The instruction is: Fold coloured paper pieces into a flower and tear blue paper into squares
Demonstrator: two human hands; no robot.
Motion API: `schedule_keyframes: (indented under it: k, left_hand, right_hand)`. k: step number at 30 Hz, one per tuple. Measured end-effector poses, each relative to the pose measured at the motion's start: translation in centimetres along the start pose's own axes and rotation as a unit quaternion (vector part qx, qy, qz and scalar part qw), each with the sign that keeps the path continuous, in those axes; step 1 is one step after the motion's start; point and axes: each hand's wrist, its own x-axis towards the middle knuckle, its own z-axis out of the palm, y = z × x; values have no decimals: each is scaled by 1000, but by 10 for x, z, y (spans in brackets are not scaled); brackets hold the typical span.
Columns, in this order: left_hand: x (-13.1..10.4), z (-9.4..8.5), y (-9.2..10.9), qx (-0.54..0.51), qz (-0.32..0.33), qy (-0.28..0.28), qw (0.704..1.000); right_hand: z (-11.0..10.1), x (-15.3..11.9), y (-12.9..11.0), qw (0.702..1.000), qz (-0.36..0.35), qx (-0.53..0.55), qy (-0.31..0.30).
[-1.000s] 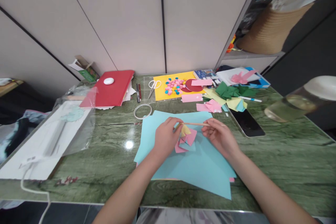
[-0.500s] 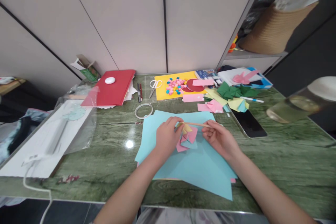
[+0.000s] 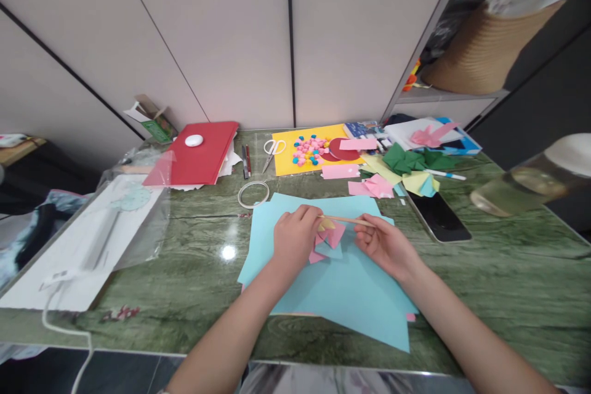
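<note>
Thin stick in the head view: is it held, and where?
Yes: the right hand pinches the thin stick near its right end. The left hand is at the other end, its exact grip hidden.

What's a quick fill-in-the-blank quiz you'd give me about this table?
The left hand and right hand hold a thin stick above a top sheet coloured light ____.
The folder under the small white object is ____.
The sheet under the little balls is ____.

Missing words: blue; red; yellow.
</note>
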Motion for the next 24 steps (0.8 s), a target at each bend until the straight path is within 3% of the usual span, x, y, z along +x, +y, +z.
schedule_keyframes:
  k: [9, 15, 24]
  left_hand:
    - [1, -3, 0, 43, 26, 10, 999]
    - [4, -4, -4, 19, -2, 12, 1000]
    - [5, -12, -4, 30, 9, -43, 999]
  right_hand:
    - [4, -5, -4, 999, 1, -32, -2]
    - [4, -11, -15, 973, -168, -158, 23]
    - [-4, -9, -20, 925, -221, -305, 44]
